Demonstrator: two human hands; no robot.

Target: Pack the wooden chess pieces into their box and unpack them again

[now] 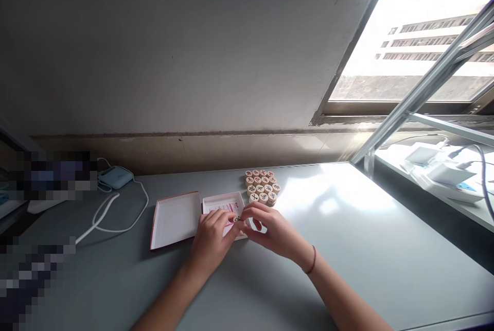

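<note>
Over the near part of a white box (223, 199), my left hand (216, 228) and my right hand (266, 225) meet. Between their fingertips is a round wooden xiangqi piece (237, 219) with a dark character on top; both hands pinch it. Pink and red print shows on the box floor, and the hands cover its near side. Just behind my right hand stand stacked xiangqi pieces (263, 186) in several rows, red characters at the back and black ones in front. The box's shallow lid (176, 222) lies inside-up to the left of my left hand.
A light-blue device (116, 177) with a white cable (145, 206) lies at the left of the grey table (347, 269). A wall runs along the back. To the right, a metal frame (386, 130) rises beside a white shelf holding chargers (443, 171) and cords.
</note>
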